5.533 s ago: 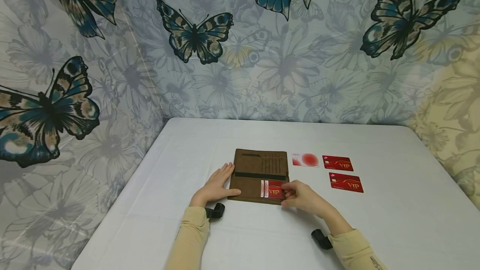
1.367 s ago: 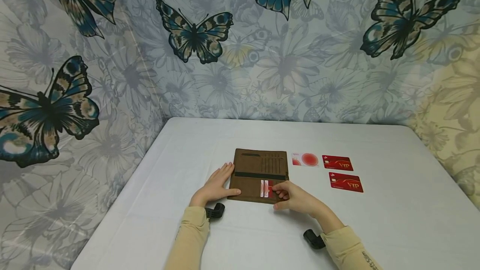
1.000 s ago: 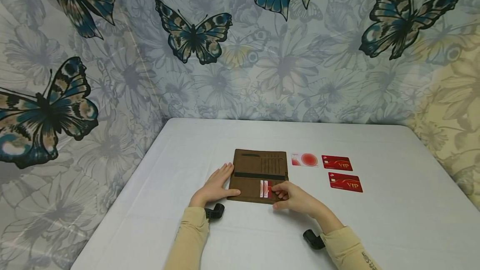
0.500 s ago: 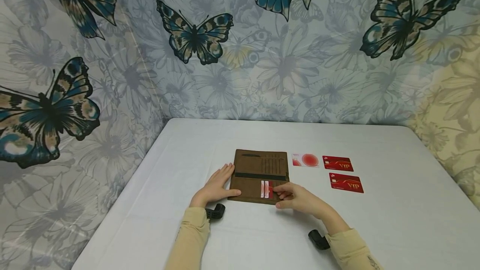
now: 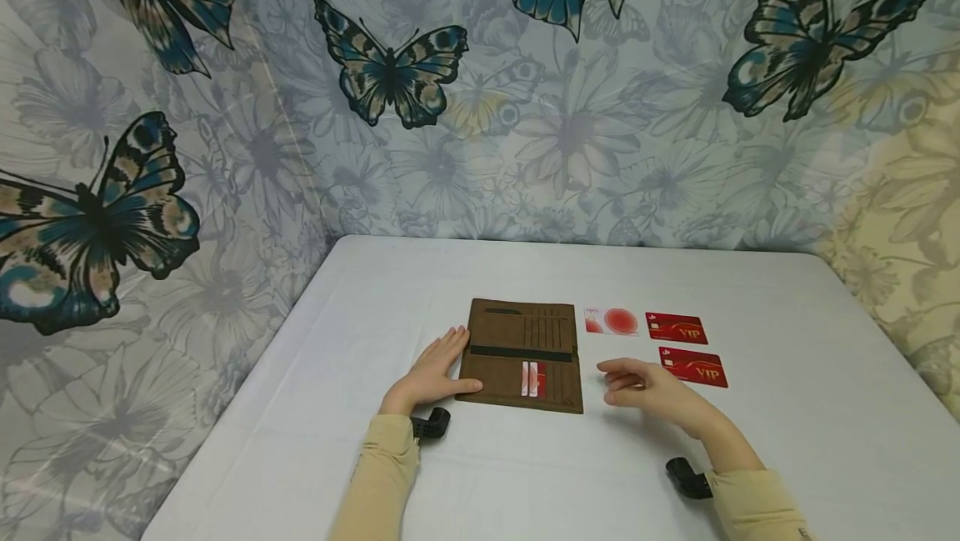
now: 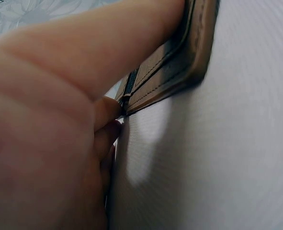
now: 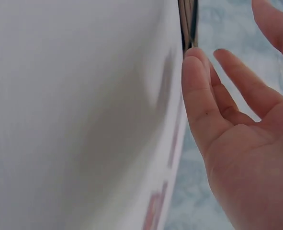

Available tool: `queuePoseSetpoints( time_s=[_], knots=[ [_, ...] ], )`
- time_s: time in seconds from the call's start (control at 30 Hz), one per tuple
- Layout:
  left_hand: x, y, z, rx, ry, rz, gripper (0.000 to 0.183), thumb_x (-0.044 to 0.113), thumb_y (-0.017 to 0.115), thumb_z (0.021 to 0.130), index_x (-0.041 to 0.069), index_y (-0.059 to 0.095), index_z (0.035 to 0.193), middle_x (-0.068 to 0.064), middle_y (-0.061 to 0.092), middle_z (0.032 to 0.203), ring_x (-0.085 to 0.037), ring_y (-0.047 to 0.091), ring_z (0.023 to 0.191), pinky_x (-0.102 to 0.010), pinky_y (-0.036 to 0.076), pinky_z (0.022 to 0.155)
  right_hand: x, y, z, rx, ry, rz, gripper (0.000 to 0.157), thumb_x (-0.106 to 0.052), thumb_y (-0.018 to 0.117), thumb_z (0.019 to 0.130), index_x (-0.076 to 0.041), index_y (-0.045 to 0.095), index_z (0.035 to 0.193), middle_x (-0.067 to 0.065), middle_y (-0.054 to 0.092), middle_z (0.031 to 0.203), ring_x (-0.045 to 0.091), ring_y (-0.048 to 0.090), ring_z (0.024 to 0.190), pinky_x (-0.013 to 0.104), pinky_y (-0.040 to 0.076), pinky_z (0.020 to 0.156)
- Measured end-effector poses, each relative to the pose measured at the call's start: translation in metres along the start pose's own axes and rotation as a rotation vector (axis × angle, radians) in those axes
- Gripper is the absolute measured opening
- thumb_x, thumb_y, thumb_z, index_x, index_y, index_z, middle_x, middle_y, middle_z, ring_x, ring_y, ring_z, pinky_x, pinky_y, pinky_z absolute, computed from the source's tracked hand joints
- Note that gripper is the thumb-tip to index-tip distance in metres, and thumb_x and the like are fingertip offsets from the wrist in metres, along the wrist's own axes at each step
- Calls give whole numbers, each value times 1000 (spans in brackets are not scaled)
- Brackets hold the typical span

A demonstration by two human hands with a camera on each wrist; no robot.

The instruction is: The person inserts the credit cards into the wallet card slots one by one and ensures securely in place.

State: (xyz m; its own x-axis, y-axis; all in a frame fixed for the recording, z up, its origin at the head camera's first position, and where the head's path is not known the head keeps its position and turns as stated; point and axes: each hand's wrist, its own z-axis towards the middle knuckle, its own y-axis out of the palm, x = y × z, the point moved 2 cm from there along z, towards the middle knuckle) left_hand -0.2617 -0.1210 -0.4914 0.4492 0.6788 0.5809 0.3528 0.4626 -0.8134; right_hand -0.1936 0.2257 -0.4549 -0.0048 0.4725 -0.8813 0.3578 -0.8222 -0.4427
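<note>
A brown bifold wallet (image 5: 495,374) lies unfolded on the white table in the head view. My left hand (image 5: 430,372) rests at its left edge, fingers along the side and thumb on the lower panel. Slots in that panel hold several cards: two pale strips (image 5: 528,378) and a red card edge (image 5: 542,380) show. To the right of the wallet, my right hand (image 5: 660,395) hovers over the table with loosely bent fingers and nothing between them. It partly covers the nearer red VIP card (image 5: 697,368). The left wrist view shows the wallet's corner (image 6: 198,62) beyond my thumb.
A white card with a red circle (image 5: 611,322) lies just right of the wallet. Beside it is another red VIP card (image 5: 677,328). A butterfly-patterned cloth (image 5: 420,182) hangs behind the table's (image 5: 787,291) far edge.
Over the earlier frames the red VIP card slid left into a wallet slot under my right hand, leaving a narrow edge showing. My right hand has since let go and moved right. My left hand stayed put.
</note>
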Motion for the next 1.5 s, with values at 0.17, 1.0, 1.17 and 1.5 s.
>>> queuePoseSetpoints(
  time_s=[0.17, 1.0, 1.17, 1.5],
  knots=[
    [1, 0, -1, -2, 2, -2, 92, 49, 62, 84, 2, 16, 148, -13, 11, 153, -25, 4, 139, -42, 2, 111, 4, -28, -12, 81, -5, -31, 51, -23, 70, 84, 2, 53, 126, 17, 56, 117, 27, 54, 101, 28, 49, 79],
    [1, -1, 0, -4, -3, 0, 91, 48, 63, 84, 2, 17, 147, -12, 12, 153, -25, 5, 139, -42, 3, 111, 51, -98, -36, 222, 153, -128, 73, -37, 59, 90, 7, 29, 140, 36, 28, 137, 49, 29, 122, 64, 33, 87],
    [1, 0, 0, 0, 0, -7, 92, 49, 63, 84, 1, 17, 147, -13, 12, 152, -25, 5, 139, -42, 3, 111, 58, -102, -38, 233, 160, -133, 74, -36, 60, 90, 10, 29, 139, 38, 28, 136, 50, 29, 121, 64, 32, 87],
    [-2, 2, 1, -1, 7, -5, 93, 51, 62, 84, 2, 16, 148, -13, 11, 153, -25, 4, 139, -42, 3, 111, 67, -106, -42, 249, 225, -152, 76, -39, 61, 89, 14, 32, 135, 37, 37, 124, 45, 36, 110, 59, 37, 85]
  ],
)
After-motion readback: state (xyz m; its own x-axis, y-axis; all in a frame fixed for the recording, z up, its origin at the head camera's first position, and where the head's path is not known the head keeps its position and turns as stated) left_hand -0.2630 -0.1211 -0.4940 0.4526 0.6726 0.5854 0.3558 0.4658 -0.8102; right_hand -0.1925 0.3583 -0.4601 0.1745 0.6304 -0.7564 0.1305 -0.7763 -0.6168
